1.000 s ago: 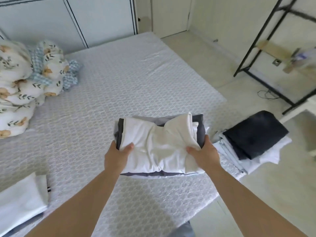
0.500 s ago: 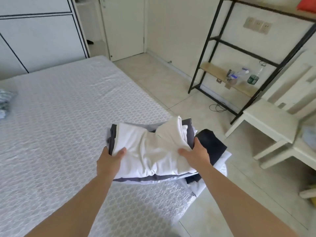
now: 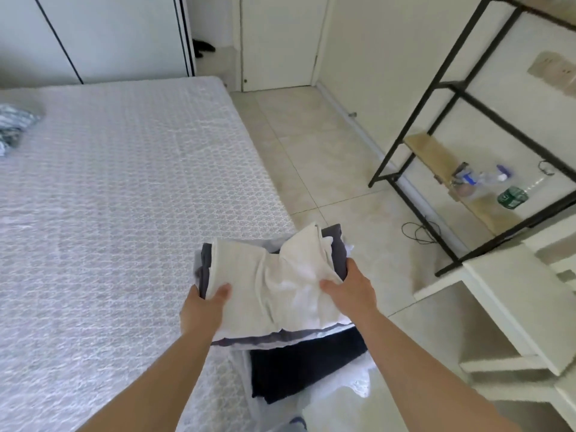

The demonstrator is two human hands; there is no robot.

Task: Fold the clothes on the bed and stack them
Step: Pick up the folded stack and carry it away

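— Two hands on one bundle, is that right?

— Yes. The left hand (image 3: 202, 310) grips the near left edge of a folded bundle of clothes (image 3: 274, 285), thumb curled on top of the white layer, the other fingers hidden underneath. The right hand (image 3: 352, 291) grips the right edge the same way: thumb pressing on the white cloth, fingers wrapped round the side against the dark grey layer.

— So neither hand is spread flat?

— No. Both are closed round the bundle's edges, pinching it between thumb and fingers.

— What is in the bundle?

— A rumpled white garment on top, a dark grey piece below it showing at the left, far and near edges, and a paler layer at the bottom.

— Where is it?

— At the near right corner of the bed (image 3: 109, 213), right above a stack of folded clothes (image 3: 305, 369). That stack shows a dark navy piece on top and white cloth beneath. Whether the bundle rests on the stack or hangs just over it, I cannot tell.

— Anything else around?

— A black metal shelf (image 3: 452, 88) stands by the wall on the tiled floor, with bottles (image 3: 486, 179) on its wooden board, and a patterned cloth (image 3: 15, 126) lies at the bed's far left edge.
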